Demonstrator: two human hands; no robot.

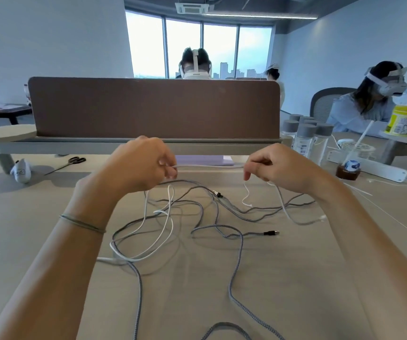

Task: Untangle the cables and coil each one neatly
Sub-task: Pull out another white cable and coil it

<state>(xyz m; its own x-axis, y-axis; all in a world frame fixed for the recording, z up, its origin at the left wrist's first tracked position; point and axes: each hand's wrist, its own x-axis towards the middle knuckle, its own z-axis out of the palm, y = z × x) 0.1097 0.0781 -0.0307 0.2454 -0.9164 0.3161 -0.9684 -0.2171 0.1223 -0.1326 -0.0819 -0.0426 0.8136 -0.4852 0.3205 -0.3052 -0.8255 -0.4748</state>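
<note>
While my left hand (146,163) and right hand (275,165) pinch the white cable (210,166) taut between their fingers, pulling harder could tighten the grey braided cables (240,244) tangled below them.

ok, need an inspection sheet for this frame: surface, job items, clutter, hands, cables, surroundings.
Surface: beige desk, brown divider panel along its far edge.
Job's things: white cable stretched taut between both hands; grey braided cables lie tangled and uncoiled on the desk, one black plug lying free.
Clutter: scissors far left; capped bottles, power strip and yellow tub far right.
Grippers: left hand and right hand each pinch the white cable, raised above the tangle.
Cables: white and grey strands cross in several places; none coiled.
Surroundings: people wearing headsets at neighbouring desks; windows behind.
</note>
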